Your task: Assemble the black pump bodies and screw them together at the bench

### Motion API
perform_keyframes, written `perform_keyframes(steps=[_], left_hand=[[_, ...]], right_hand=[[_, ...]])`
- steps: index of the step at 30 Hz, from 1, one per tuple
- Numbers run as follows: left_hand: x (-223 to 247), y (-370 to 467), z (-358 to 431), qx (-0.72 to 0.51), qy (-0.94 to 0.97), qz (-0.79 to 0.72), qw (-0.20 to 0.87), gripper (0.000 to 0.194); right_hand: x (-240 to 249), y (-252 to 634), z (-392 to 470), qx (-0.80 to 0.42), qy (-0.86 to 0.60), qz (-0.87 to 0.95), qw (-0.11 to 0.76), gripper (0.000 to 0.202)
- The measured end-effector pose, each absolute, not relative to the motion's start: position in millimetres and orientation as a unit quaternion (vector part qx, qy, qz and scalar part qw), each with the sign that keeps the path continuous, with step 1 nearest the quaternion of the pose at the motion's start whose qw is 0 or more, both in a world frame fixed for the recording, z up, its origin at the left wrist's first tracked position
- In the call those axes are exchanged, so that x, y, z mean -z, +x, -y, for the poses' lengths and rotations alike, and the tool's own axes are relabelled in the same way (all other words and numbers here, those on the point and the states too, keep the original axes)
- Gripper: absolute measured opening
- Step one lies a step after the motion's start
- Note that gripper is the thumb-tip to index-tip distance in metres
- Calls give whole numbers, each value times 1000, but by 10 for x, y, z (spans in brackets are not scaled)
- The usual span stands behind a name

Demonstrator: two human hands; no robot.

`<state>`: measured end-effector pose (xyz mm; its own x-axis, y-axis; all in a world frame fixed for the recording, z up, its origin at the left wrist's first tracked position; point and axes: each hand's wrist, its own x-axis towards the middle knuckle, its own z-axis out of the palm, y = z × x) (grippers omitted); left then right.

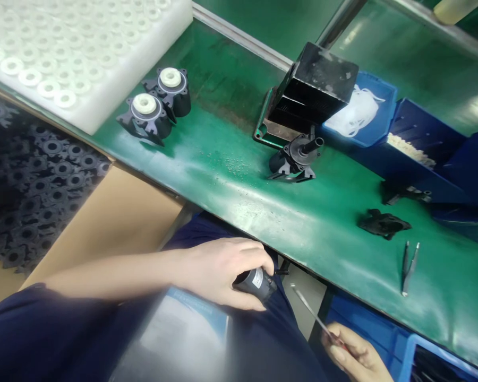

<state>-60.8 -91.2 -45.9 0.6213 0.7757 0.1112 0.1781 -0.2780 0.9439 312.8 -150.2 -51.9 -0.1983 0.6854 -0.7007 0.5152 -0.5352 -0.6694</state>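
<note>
My left hand (227, 270) is wrapped round a black cylindrical part (258, 284) with a white label, held over my lap in front of the table edge. At the lower right, my right hand (354, 350) grips a thin metal tool (308, 306) by its red handle, the shaft pointing up and left toward the black part but apart from it. On the green table stands a black pump-like assembly (298, 156) with a spout. Two black housings (147, 114) (175, 87) topped with white rings stand farther left.
A white foam tray (143, 58) of white rings lies upper left, above a carton (115, 212) beside many black parts. A black box-shaped device (316, 79), blue bins (386, 119), black pieces (384, 224) and tweezers (409, 270) are on the table.
</note>
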Motion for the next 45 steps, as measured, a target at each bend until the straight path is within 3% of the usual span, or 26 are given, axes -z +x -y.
perform_keyframes(steps=[3, 8, 13, 18, 21, 37, 45], left_hand=[[340, -563, 892, -254, 776, -350, 458, 50], [209, -403, 920, -183, 849, -338, 363, 44], [197, -302, 994, -170, 873, -340, 303, 42], [182, -246, 1038, -164, 878, -336, 298, 32], [180, -208, 1055, -147, 884, -332, 295, 25], [247, -114, 1059, -129, 901, -297, 289, 14], [327, -178, 1065, -142, 870, -322, 344, 25]], right_hand=[[437, 2954, 1476, -632, -613, 452, 142, 41], [320, 2393, 1383, -635, -633, 381, 226, 29], [338, 2001, 1327, -687, -616, 320, 216, 55], [361, 1854, 1325, -714, -571, 360, 183, 41], [367, 1839, 1327, -709, -560, 391, 173, 43], [447, 1836, 1337, -696, -575, 404, 149, 17], [505, 1766, 1324, -667, -592, 423, 157, 18]])
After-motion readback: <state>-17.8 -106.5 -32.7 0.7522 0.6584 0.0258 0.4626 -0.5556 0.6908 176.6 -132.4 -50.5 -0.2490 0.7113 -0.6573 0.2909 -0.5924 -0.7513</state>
